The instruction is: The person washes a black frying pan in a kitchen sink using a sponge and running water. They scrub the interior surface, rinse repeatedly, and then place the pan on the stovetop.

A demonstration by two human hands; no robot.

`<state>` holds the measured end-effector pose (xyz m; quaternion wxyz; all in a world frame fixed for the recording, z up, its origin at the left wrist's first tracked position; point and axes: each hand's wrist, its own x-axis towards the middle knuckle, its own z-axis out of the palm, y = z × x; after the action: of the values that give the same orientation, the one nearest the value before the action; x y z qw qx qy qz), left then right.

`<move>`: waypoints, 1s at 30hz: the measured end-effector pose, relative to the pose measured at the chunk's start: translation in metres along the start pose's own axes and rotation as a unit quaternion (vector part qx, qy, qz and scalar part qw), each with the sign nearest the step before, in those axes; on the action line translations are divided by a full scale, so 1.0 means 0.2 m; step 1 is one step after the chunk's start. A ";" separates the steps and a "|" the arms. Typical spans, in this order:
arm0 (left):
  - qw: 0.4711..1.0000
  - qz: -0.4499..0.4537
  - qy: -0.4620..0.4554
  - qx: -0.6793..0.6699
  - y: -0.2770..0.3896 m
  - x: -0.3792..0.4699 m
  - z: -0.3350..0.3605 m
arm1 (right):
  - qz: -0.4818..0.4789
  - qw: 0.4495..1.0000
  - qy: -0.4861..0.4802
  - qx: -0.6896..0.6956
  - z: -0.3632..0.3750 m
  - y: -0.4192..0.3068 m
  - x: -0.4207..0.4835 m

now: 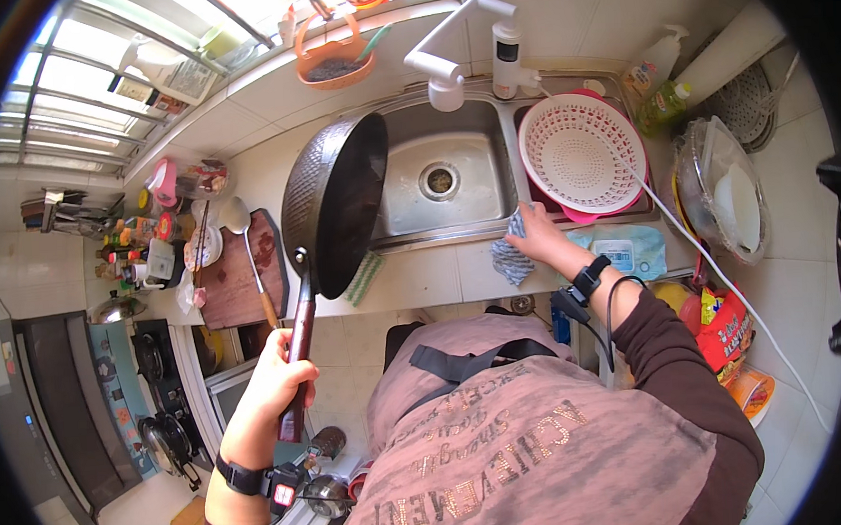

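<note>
My left hand (280, 377) is wrapped around the dark wooden handle of a black wok (321, 203). The wok is raised and tipped on its side, its open face towards the sink (450, 154) and its dimpled outside facing left. At the sink's front edge, my right hand (536, 231) has its fingers on a bunched grey-blue striped cloth (511, 258), which lies on the counter. A green-and-white checked sponge or cloth (364, 278) sits by the wok's lower rim.
A white-and-pink colander (580, 153) rests over the right basin. The white faucet (432, 55) reaches over the left one. A pack of wipes (620, 252) lies at right, and a white cable (705, 247) crosses there. Left are a cutting board (226, 294), a wooden-handled ladle (249, 250) and a stove (163, 390).
</note>
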<state>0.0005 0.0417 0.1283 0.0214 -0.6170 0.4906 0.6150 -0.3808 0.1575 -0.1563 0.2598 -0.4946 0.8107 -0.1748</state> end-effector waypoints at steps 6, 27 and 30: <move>1.000 0.006 -0.007 -0.001 -0.03 0.02 -0.02 | 0.018 0.998 -0.052 0.010 -0.06 0.06 0.02; 1.000 0.004 -0.001 -0.017 -0.07 -0.01 -0.04 | -0.065 0.974 0.045 -0.211 -0.10 0.01 -0.10; 1.000 0.013 0.002 -0.001 -0.06 -0.01 -0.04 | -0.118 0.977 0.071 -0.164 -0.13 -0.25 -0.07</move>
<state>0.0140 0.0449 0.1253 0.0117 -0.6120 0.4980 0.6142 -0.3546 0.1470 -0.1052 0.0944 -0.6093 0.7805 -0.1030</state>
